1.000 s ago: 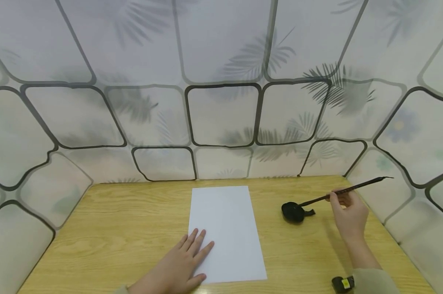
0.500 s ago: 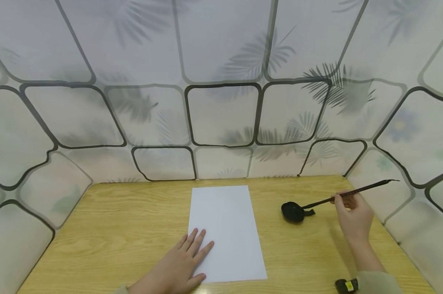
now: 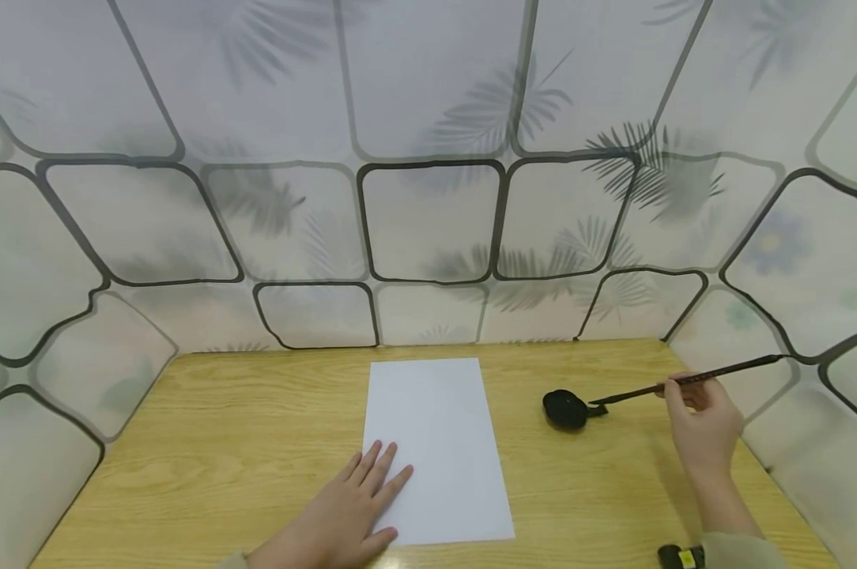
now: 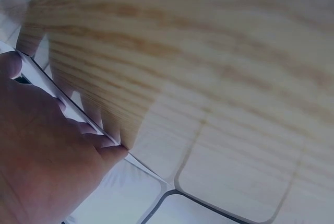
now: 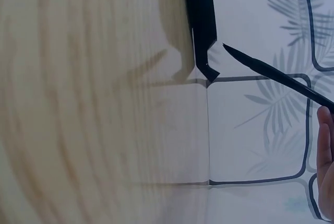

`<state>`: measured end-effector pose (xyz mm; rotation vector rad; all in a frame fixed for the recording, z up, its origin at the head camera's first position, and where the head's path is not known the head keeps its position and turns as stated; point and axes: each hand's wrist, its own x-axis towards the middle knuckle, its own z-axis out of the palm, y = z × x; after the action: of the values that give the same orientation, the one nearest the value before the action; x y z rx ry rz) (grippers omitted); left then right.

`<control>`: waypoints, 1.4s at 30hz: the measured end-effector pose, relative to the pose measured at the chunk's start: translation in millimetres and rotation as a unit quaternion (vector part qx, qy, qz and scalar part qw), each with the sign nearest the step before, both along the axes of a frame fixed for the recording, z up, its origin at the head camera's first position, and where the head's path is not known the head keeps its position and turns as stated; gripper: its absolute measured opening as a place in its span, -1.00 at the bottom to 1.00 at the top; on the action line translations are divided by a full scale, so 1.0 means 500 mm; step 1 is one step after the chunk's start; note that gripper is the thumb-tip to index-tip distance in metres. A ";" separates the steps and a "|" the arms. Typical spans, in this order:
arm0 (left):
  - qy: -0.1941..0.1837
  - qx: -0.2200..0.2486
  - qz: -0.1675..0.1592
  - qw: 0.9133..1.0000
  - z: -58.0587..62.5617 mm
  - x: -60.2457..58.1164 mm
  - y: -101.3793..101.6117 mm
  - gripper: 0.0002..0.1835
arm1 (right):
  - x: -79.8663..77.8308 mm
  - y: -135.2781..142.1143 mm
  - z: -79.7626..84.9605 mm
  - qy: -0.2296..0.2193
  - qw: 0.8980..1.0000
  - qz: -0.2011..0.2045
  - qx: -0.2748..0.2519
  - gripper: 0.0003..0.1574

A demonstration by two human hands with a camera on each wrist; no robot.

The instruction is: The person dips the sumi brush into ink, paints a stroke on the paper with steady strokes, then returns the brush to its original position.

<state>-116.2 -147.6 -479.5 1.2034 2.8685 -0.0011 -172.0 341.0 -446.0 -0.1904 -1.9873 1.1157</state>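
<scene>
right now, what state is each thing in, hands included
White rectangular paper sheet: flat on the yellow wood-grain table, visible part blank
Round black dish with short handle: upright, open-topped, contents too dark to tell
Slim dark brush: raised, slanting, tip just clear of the dish
Left hand: fingers spread, resting on the paper
Right hand: pinching the brush

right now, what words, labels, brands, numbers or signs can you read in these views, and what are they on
No text can be read.
Yellow patch on the black device: too small to read.
Brush handle: any marks too small to read.
Paper: no writing visible.
</scene>
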 end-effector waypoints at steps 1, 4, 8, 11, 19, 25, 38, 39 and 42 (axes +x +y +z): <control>0.002 0.000 -0.001 1.000 0.000 0.000 0.000 -0.18 | 0.000 -0.001 0.001 0.002 1.000 0.000 -0.003 -0.86; 0.010 -0.001 -0.002 1.000 -0.002 -0.001 -0.001 -0.18 | -0.001 -0.008 0.004 0.009 1.000 0.009 -0.010 -0.86; 0.008 -0.016 0.004 1.000 -0.001 -0.002 0.001 -0.18 | -0.003 -0.017 0.003 0.002 1.000 0.018 -0.006 -0.87; 0.006 -0.019 0.007 1.000 0.002 -0.001 0.003 -0.18 | -0.002 -0.020 -0.001 -0.010 1.000 0.017 0.004 -0.88; 0.005 -0.017 0.005 1.000 0.007 0.000 0.003 -0.17 | 0.001 -0.002 -0.010 -0.011 1.000 0.006 0.010 -0.87; 0.002 -0.010 0.003 1.000 0.008 0.000 0.000 -0.17 | 0.003 -0.001 0.002 -0.001 1.000 -0.005 0.002 -0.86; 0.008 -0.010 0.001 1.000 0.008 0.004 0.002 -0.18 | 0.003 -0.012 -0.010 -0.020 1.000 0.000 0.011 -0.86; 0.006 -0.011 0.002 1.000 0.009 0.004 0.002 -0.18 | 0.005 -0.011 -0.010 -0.019 1.000 0.001 0.010 -0.86; 0.005 -0.012 0.004 1.000 0.009 0.004 0.001 -0.18 | 0.008 -0.004 -0.008 -0.009 1.000 -0.004 0.013 -0.86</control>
<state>-114.3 -147.0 -475.2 1.1923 2.8736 -0.0422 -168.2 338.9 -449.9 -0.1951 -2.0145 1.0874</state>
